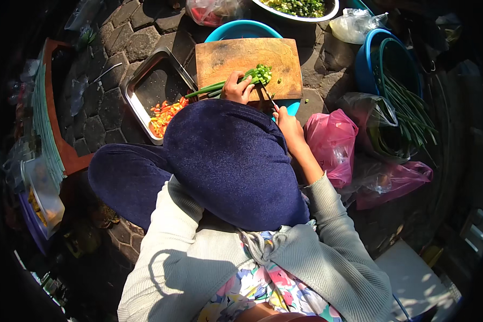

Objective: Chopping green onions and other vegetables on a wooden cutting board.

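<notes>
A wooden cutting board [241,52] rests over a turquoise plastic basin [243,28] in front of me. My left hand [237,87] holds a bunch of green onions [211,88] down on the board, their stalks pointing left past its edge. In my right hand [286,120] is a knife [269,96] with a red and white handle, its blade at the right end of the bunch. Cut green onion pieces [261,73] are heaped beside the blade, with a few loose bits further right.
A metal tray [135,98] with chopped chilies [167,116] stands left of the board. Beyond is a bowl of chopped greens [298,7]. On the right are a blue basin [362,68], long green stalks [406,108] and a pink plastic bag [331,145]. Hexagonal paving [114,104] lies beneath.
</notes>
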Available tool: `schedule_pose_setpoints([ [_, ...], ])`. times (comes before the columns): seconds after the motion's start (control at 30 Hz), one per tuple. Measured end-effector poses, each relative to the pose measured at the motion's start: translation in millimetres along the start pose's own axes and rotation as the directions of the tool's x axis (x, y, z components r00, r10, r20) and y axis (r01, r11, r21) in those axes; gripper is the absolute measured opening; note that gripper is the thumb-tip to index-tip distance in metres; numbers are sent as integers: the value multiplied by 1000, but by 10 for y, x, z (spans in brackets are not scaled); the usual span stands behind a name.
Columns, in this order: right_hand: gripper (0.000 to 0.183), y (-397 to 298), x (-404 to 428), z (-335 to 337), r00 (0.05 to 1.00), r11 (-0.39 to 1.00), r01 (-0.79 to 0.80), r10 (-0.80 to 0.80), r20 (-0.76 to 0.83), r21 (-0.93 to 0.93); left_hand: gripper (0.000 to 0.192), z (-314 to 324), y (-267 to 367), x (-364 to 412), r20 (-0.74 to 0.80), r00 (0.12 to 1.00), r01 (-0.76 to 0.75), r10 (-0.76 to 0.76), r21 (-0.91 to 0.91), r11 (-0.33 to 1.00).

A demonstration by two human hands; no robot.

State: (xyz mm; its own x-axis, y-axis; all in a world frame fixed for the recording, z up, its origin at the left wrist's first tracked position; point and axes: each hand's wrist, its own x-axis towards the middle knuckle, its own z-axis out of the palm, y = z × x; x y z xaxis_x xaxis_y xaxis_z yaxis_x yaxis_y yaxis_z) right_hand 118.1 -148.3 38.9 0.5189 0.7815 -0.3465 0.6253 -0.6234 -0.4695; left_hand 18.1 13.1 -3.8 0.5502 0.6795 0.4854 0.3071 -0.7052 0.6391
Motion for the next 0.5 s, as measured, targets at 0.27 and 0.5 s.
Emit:
schedule_pose_setpoints([
  [0.27,25,-240,200,-4,999,999,31,-29,-44,31,24,13,-22,-22,-45,998,-51,53,29,998],
  [0.5,22,-301,464,130,992,996,69,-62,-113,62,19,56,-43,64,-117,990,-79,83,35,996],
])
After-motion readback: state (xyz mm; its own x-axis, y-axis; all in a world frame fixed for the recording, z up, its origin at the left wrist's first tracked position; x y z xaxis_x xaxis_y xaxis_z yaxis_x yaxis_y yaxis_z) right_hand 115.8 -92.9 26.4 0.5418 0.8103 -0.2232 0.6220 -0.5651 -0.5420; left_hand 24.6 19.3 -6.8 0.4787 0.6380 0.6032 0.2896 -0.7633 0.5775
